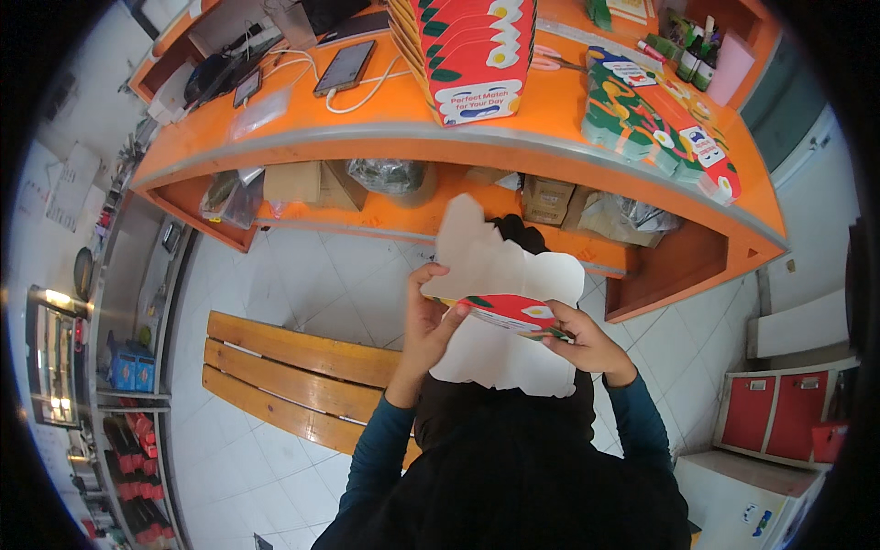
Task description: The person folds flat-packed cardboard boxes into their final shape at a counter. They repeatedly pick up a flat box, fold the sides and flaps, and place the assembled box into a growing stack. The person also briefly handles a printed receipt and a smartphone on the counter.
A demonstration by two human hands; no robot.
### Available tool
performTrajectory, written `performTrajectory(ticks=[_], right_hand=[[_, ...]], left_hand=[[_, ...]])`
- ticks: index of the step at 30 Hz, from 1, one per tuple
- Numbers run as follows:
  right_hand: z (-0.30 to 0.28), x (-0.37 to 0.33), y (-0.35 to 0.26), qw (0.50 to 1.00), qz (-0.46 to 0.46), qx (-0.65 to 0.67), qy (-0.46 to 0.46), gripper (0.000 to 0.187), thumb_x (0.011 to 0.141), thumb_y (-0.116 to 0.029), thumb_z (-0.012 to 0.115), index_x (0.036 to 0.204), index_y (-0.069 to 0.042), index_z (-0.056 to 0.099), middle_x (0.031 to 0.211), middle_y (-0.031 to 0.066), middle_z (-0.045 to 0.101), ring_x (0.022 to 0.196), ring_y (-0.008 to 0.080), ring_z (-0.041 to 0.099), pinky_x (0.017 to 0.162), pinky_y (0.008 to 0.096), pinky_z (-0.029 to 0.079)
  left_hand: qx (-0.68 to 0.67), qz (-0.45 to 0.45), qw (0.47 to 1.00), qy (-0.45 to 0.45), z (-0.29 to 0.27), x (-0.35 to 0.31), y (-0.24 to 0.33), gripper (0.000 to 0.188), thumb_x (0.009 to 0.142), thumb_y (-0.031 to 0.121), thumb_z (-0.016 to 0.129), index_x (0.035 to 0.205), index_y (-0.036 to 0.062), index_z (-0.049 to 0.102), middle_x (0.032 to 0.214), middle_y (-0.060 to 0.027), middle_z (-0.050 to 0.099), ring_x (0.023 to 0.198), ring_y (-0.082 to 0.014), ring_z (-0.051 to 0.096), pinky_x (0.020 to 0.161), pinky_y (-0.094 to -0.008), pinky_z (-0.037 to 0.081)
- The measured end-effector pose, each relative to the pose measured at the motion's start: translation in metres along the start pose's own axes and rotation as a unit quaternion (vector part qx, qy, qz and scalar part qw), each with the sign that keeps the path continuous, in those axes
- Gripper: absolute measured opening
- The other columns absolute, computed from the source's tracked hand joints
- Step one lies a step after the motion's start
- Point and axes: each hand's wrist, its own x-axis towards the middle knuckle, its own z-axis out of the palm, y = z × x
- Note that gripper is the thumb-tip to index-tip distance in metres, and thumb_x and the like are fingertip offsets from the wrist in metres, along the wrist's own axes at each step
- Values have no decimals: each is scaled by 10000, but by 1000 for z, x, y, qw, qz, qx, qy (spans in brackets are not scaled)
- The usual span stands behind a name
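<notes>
Over my lap I hold a partly folded paper food carton (507,310), its red printed panel toward me. My left hand (423,328) grips its left end, thumb on the printed side. My right hand (588,339) pinches its right end between thumb and fingers. White cardboard with wavy cut edges (486,356) spreads below and behind the panel; I cannot tell how much belongs to this carton and how much lies on my lap. Ahead, a tall stack of nested red cartons (477,60) stands on the orange counter (302,119).
Flat printed carton blanks (642,128) lie stacked on the counter's right, near scissors (547,60) and small bottles (694,64). A phone (346,69) with a cable lies left. Cardboard boxes (547,199) fill the shelf below. A wooden bench (293,367) stands left of me.
</notes>
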Motion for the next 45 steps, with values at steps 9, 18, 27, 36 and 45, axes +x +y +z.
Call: performTrajectory(ticks=[9,18,27,36,45], right_hand=[[-6,10,-25,1000,12,23,-11,296,790,-73,524,1071,16,494,1039,107,525,945,158,480,821,275,373],[-12,23,0,992,-77,-7,-97,441,758,-177,605,1124,17,451,1091,105,503,1029,207,454,871,298,353],[8,46,-65,942,10,333,44,392,725,-110,629,1062,10,469,967,73,551,846,122,536,725,235,430],[23,35,-58,963,-110,233,86,464,687,-190,679,1049,12,468,980,74,545,869,140,528,752,253,419],[14,38,-63,904,-25,426,-38,859,568,-393,729,1211,2,319,1188,129,419,1060,239,448,897,349,346]], left_hand=[[196,108,975,8,31,17,27,482,716,136,610,1152,26,438,1187,-145,396,1127,-256,362,911,-337,302],[309,266,909,-83,22,-12,50,273,716,168,594,977,91,569,980,-29,583,998,-217,501,886,-370,275],[440,375,814,-62,19,-15,76,149,643,185,660,784,165,619,875,51,620,906,-151,538,835,-333,277],[184,298,932,90,19,-7,66,198,537,197,746,642,89,617,1068,-76,442,1066,-284,338,893,-410,270],[191,315,929,30,19,-7,75,112,616,114,688,674,65,607,905,-61,553,971,-282,483,856,-416,344]])
